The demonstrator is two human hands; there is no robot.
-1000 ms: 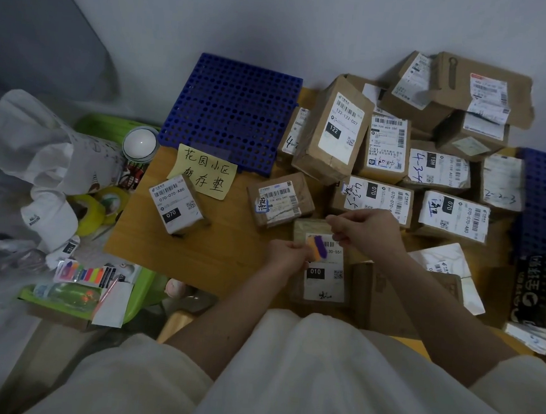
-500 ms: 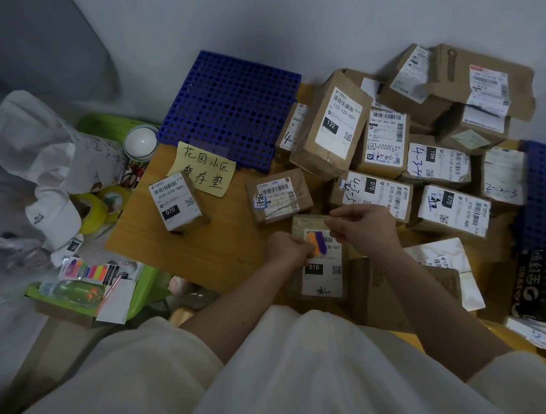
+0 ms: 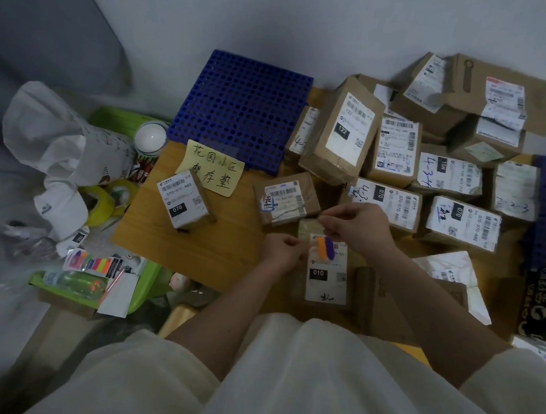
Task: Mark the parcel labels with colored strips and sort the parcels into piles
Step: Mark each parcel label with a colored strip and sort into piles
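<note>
A brown parcel with a white label marked 010 (image 3: 326, 278) lies on the wooden table in front of me. An orange strip (image 3: 320, 248) and a purple strip (image 3: 329, 248) sit side by side at the top of its label. My left hand (image 3: 280, 250) rests curled at the label's left edge. My right hand (image 3: 355, 225) hovers just above the strips, fingers pinched together; what they pinch is too small to tell. A pack of colored strips (image 3: 92, 263) lies on the green tray at left.
Several labelled parcels are heaped at the back right (image 3: 433, 147). A lone parcel marked 070 (image 3: 184, 201) stands by a yellow note (image 3: 212, 167). A blue perforated mat (image 3: 240, 109) lies at the back. Yellow tape rolls (image 3: 102, 204) and a white bag (image 3: 64, 138) sit at left.
The strips have come down from between my hands onto the 010 label. My right hand stays close above them.
</note>
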